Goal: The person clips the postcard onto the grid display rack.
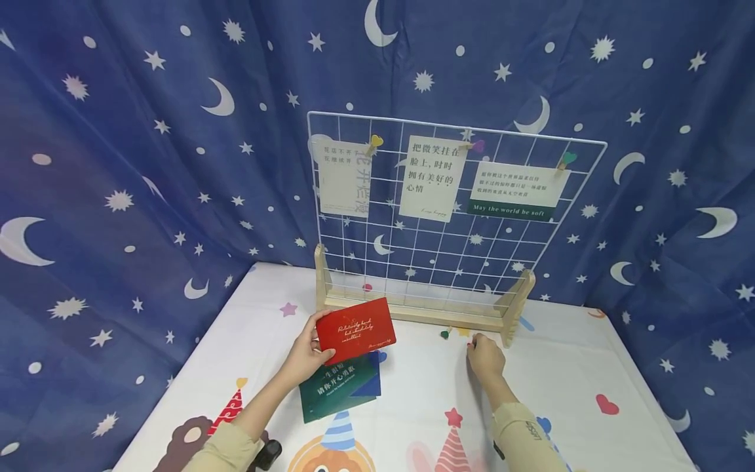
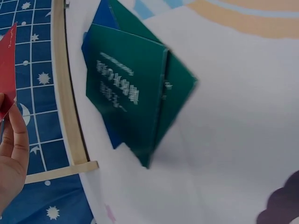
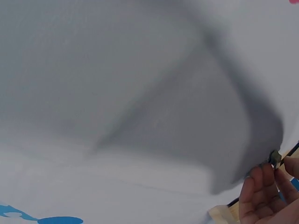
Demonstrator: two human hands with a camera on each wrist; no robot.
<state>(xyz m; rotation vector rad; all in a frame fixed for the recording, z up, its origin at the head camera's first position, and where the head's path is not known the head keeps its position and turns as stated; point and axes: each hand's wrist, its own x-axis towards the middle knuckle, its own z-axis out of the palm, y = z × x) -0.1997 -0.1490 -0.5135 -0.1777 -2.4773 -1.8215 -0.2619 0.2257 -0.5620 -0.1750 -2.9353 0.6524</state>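
Blue curtain (image 1: 138, 216): printed with pale moons and stars, behind your table.
Tablecloth (image 1: 554, 367): white, with cartoon prints, under your hands.
Wire rack (image 1: 413, 313): white grid on a wooden base, upright at the back of your table.
Pinned cards (image 1: 432, 178): three, clipped along the rack's upper part.
Green cards (image 1: 340, 390): lying on the cloth with a blue card (image 1: 370, 383), below your left hand.
Red card (image 1: 356, 331): raised above that pile, before the rack's left end.
Left hand (image 1: 307, 351): you pinch the red card's left edge.
Right hand (image 1: 487, 360): near the base's right end, your thumb and fingers together on a small object (image 1: 470, 345), reddish, too small to identify.
Green clip (image 1: 445, 334): on the cloth, left of that hand.
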